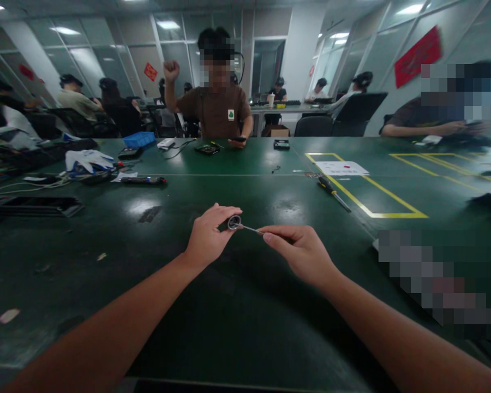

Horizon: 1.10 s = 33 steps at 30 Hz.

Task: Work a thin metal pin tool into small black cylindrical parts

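My left hand (211, 230) is closed on a small round part (234, 222) with a grey metallic rim and a dark, recessed inside; its exact kind is unclear. Between the fingertips of my right hand (300, 245) is a thin metal rod (251, 229), perhaps a slim tool, whose handle end is covered by the fingers. The rod's tip reaches the open face of the round part. Both hands are held over the green table (237, 327), in the middle of the view.
A yellow-black screwdriver (333, 192) lies to the right, beside yellow tape and a white sheet (341, 168). White-blue gloves (89, 162), a pen-shaped black tool (143, 180) and a blue basket (139, 139) sit left. Across the table a person (219, 109) faces me; other people sit around the room.
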{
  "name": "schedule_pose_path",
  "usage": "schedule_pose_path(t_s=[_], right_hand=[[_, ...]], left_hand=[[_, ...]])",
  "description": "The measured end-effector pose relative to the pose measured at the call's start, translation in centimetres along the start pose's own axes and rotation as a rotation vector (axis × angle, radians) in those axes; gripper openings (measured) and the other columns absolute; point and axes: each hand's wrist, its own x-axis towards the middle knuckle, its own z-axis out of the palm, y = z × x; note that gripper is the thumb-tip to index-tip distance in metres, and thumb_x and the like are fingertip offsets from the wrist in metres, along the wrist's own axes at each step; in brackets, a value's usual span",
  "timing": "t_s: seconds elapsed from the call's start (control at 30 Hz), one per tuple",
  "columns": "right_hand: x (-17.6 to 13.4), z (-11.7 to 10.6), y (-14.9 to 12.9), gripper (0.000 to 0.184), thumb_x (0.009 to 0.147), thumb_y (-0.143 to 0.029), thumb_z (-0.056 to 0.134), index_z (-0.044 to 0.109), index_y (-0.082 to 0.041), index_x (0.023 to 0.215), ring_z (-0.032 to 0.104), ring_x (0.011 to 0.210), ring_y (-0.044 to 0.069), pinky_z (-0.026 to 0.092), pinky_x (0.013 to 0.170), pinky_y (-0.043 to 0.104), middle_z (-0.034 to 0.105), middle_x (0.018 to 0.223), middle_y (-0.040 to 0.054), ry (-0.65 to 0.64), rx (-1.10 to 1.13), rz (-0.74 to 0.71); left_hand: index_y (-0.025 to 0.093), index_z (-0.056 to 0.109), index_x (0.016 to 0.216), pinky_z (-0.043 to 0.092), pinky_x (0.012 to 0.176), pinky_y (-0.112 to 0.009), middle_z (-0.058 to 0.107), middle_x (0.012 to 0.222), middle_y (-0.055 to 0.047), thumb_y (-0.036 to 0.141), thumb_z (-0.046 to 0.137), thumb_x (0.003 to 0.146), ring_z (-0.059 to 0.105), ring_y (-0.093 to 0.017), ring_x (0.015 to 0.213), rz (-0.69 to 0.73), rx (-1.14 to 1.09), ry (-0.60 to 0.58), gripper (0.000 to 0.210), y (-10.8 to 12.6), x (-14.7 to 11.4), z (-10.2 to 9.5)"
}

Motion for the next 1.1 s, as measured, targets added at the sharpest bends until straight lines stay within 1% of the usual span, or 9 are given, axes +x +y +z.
schedule_pose_path(t_s=[0.07, 0.13, 0.27, 0.5, 0.6, 0.73, 0.8, 0.93, 1.1], right_hand=[[-0.2, 0.1, -0.4, 0.026, 0.095, -0.033, 0.062, 0.081, -0.026, 0.111, 0.075, 0.079, 0.02, 0.055, 0.068, 0.03, 0.082, 0.091, 0.0022, 0.014, -0.047, -0.031], [-0.4, 0.3, -0.8, 0.026, 0.095, -0.032, 0.061, 0.082, -0.026, 0.11, 0.075, 0.08, 0.021, 0.056, 0.069, 0.03, 0.082, 0.094, 0.0022, 0.037, -0.093, -0.039], [-0.4, 0.5, -1.2, 0.026, 0.095, -0.031, 0.061, 0.082, -0.025, 0.109, 0.075, 0.073, 0.02, 0.056, 0.065, 0.03, 0.082, 0.089, 0.0017, 0.078, -0.171, -0.053], [-0.6, 0.8, -1.1, 0.028, 0.096, -0.03, 0.058, 0.081, -0.025, 0.11, 0.07, 0.062, 0.017, 0.053, 0.063, 0.029, 0.08, 0.077, 0.0001, 0.087, -0.29, -0.117], [-0.5, 0.7, -1.0, 0.028, 0.096, -0.03, 0.058, 0.081, -0.026, 0.112, 0.071, 0.065, 0.017, 0.054, 0.066, 0.03, 0.08, 0.08, 0.0005, 0.07, -0.269, -0.116], [-0.1, 0.1, -0.6, 0.027, 0.094, -0.033, 0.062, 0.081, -0.026, 0.112, 0.074, 0.074, 0.02, 0.056, 0.067, 0.031, 0.082, 0.088, 0.0022, 0.009, -0.083, -0.038], [0.0, -0.1, -0.5, 0.026, 0.094, -0.034, 0.062, 0.082, -0.026, 0.11, 0.075, 0.076, 0.021, 0.057, 0.067, 0.031, 0.082, 0.087, 0.0021, 0.013, -0.037, -0.018], [-0.2, 0.2, -0.8, 0.025, 0.093, -0.031, 0.062, 0.082, -0.027, 0.107, 0.075, 0.077, 0.021, 0.057, 0.069, 0.031, 0.082, 0.089, 0.0019, 0.051, -0.082, -0.035], [-0.3, 0.4, -1.2, 0.025, 0.093, -0.031, 0.062, 0.082, -0.025, 0.106, 0.075, 0.074, 0.021, 0.057, 0.068, 0.032, 0.082, 0.086, 0.0018, 0.081, -0.147, -0.042]], left_hand=[[0.023, 0.072, 0.111, 0.047, 0.112, -0.053, 0.078, 0.113, -0.005, 0.02, 0.077, 0.085, 0.074, -0.022, 0.105, -0.012, 0.006, 0.003, 0.026, 0.1, 0.0, 0.0], [0.023, 0.072, 0.111, 0.048, 0.112, -0.053, 0.078, 0.113, -0.005, 0.02, 0.078, 0.085, 0.074, -0.022, 0.105, -0.016, 0.012, 0.004, 0.026, 0.2, 0.0, 0.0], [0.024, 0.072, 0.111, 0.047, 0.113, -0.053, 0.078, 0.113, -0.005, 0.021, 0.078, 0.085, 0.073, -0.022, 0.106, -0.005, 0.01, -0.005, 0.027, 0.2, 0.0, 0.1], [0.025, 0.072, 0.113, 0.045, 0.114, -0.055, 0.078, 0.114, -0.004, 0.023, 0.076, 0.087, 0.073, -0.022, 0.106, 0.013, 0.046, -0.03, 0.026, 0.1, 0.0, 0.0], [0.025, 0.071, 0.113, 0.044, 0.115, -0.056, 0.078, 0.114, -0.004, 0.024, 0.075, 0.088, 0.073, -0.022, 0.106, 0.017, 0.05, -0.044, 0.026, 0.2, 0.1, -0.2], [0.025, 0.071, 0.113, 0.043, 0.116, -0.056, 0.078, 0.114, -0.004, 0.022, 0.076, 0.087, 0.073, -0.021, 0.106, 0.0, 0.042, -0.028, 0.027, 0.1, 0.1, -0.2], [0.025, 0.071, 0.112, 0.043, 0.115, -0.057, 0.078, 0.114, -0.004, 0.023, 0.077, 0.086, 0.074, -0.022, 0.106, -0.011, 0.039, -0.011, 0.026, -0.1, 0.1, -0.1], [0.025, 0.071, 0.112, 0.042, 0.116, -0.059, 0.078, 0.114, -0.004, 0.024, 0.077, 0.086, 0.074, -0.023, 0.106, -0.014, 0.04, -0.006, 0.026, -0.1, 0.1, -0.1], [0.025, 0.071, 0.112, 0.042, 0.116, -0.059, 0.078, 0.115, -0.004, 0.024, 0.077, 0.086, 0.073, -0.023, 0.106, 0.01, 0.048, -0.021, 0.026, 0.3, 0.1, -0.1]])
